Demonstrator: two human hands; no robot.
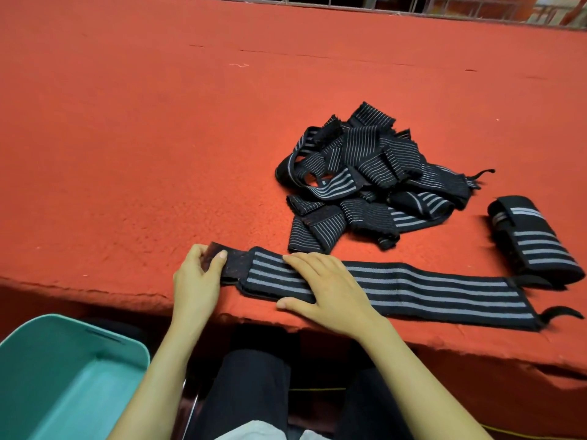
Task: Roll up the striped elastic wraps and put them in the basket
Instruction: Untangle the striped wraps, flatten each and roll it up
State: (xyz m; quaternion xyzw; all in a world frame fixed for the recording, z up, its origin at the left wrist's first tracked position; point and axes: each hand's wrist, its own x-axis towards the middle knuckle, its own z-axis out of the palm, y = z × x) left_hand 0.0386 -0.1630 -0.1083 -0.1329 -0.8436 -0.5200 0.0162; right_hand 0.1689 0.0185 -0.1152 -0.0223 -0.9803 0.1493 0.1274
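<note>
**Starting the roll from the fastening end**

One striped wrap (444, 290) lay flat along the near edge of the bench (127, 154). The left hand (197, 281) pinched its dark fastening end between thumb and fingers (198, 250). The right hand (320, 287) lay open just beside, pressing the band down with straight fingers.

The first turn probably needed to be tight and square to the stripes, with the right hand holding tension. A slack start would likely telescope.

The tangled pile (374, 176) sat beyond, with a rolled wrap (533, 239) to the right. The teal basket (41, 354) waited below the bench, on the left.
</note>
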